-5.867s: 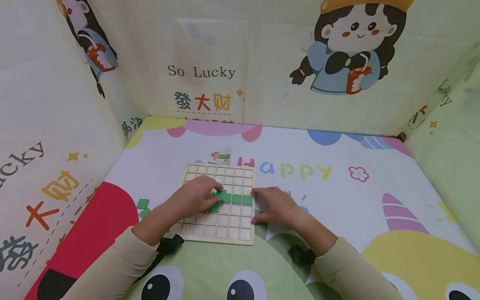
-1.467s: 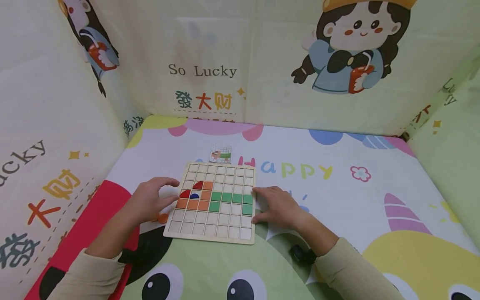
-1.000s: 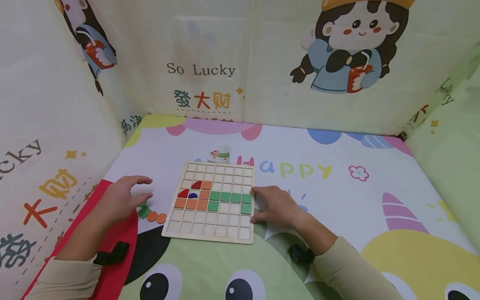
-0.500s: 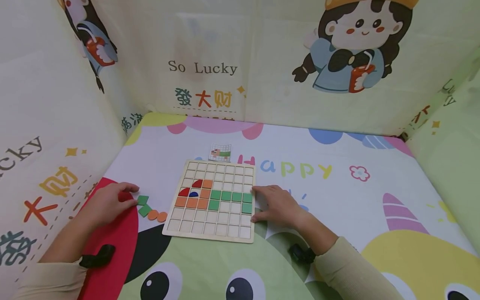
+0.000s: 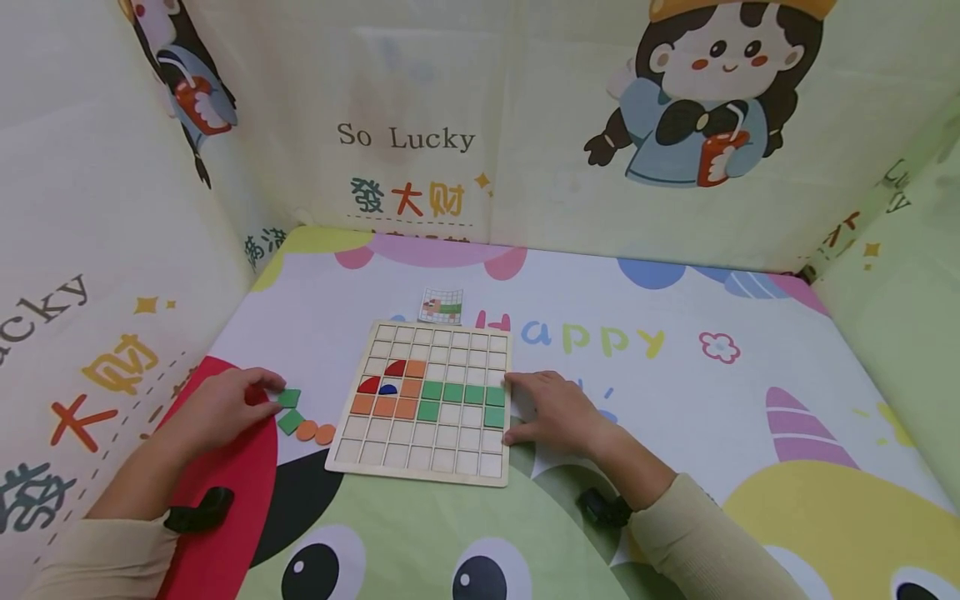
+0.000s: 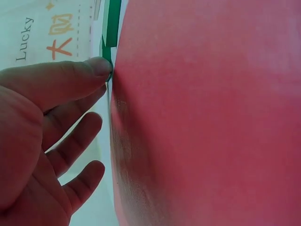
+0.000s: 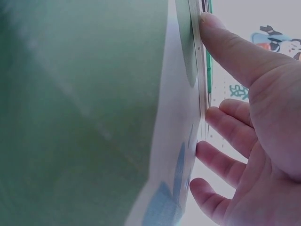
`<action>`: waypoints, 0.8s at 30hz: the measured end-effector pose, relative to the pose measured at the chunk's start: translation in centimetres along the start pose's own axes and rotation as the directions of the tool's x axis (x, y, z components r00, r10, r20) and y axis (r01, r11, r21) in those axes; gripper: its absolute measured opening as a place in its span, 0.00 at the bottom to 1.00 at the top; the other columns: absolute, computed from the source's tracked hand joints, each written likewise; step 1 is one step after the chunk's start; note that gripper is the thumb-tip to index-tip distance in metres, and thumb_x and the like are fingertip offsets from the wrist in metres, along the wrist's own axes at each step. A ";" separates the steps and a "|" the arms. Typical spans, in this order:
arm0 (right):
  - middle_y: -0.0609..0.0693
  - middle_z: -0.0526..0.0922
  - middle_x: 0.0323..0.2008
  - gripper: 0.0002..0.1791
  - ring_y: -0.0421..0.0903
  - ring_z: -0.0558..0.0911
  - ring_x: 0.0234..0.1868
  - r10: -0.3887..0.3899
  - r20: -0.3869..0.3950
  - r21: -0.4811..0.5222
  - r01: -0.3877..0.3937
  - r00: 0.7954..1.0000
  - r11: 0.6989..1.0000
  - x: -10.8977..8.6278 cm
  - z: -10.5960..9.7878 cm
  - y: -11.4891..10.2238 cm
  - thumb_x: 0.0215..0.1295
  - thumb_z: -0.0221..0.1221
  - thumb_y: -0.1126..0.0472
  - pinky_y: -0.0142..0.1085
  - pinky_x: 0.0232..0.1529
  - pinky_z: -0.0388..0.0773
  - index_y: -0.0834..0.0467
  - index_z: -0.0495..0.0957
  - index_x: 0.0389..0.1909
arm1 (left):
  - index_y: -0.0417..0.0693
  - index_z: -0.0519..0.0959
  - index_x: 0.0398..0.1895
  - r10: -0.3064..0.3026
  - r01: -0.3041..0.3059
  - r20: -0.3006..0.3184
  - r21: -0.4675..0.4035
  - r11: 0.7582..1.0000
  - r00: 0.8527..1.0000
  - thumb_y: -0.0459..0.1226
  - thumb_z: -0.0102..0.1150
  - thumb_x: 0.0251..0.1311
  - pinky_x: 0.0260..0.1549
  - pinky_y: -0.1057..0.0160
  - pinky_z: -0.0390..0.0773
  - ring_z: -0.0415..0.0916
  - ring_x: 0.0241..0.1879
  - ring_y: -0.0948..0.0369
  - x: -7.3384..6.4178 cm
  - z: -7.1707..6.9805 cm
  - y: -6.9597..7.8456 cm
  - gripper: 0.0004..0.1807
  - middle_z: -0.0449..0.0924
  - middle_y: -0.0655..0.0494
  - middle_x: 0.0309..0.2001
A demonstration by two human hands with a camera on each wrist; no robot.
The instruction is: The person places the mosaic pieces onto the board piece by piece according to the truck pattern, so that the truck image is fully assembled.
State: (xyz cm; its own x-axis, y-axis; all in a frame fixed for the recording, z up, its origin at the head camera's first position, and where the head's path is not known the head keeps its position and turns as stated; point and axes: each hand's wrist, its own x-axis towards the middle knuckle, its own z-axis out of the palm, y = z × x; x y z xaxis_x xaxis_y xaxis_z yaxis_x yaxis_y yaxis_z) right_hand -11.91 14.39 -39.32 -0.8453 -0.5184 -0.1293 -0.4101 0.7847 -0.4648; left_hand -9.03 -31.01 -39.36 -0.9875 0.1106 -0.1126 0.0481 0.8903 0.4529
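On the patterned tabletop lies a square wooden grid board [image 5: 419, 459]. Red pieces, a blue half-round, orange tiles and a row of green tiles fill part of its cells. To the board's left, my left hand [image 5: 217, 407] pinches the edge of a green square tile [image 5: 289, 398] between thumb and index finger; its other fingers are spread loosely in the left wrist view. Touching near that tile is a second green tile [image 5: 291, 422], followed by two orange discs [image 5: 306, 430]. My right hand [image 5: 558, 417] rests against the board's right edge, thumb and fingertips touching it, fingers relaxed.
A small printed picture card [image 5: 441, 307] lies just beyond the board's far edge, showing a coloured grid pattern. Cloth walls [image 5: 540, 208] with cartoon prints enclose the table at the back and both sides.
Earlier the left hand was over the board among the green tiles; it has moved left to the loose pieces. More green and orange tiles show on the board. The right hand stays put.
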 end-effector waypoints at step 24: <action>0.54 0.74 0.65 0.47 0.57 0.69 0.66 -0.004 0.004 -0.009 0.004 1.000 1.000 0.1 0.1 0.1 0.52 0.74 0.42 0.56 0.60 0.68 0.58 0.68 0.70 | 0.36 0.78 0.55 0.032 -0.032 -0.003 -0.024 0.999 0.999 0.36 0.75 0.52 0.37 0.49 0.85 0.67 0.56 0.36 1.2 -0.2 4.0 0.27 0.75 0.36 0.52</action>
State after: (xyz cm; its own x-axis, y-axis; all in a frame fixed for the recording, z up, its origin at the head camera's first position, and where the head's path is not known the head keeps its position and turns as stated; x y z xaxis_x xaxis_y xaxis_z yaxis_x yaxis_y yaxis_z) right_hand -12.03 14.43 -39.44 -0.8424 -0.5227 -0.1311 -0.4165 0.7858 -0.4572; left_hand -10.06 -27.38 -37.53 -0.9859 0.1380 -0.0951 0.0764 0.8752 0.4776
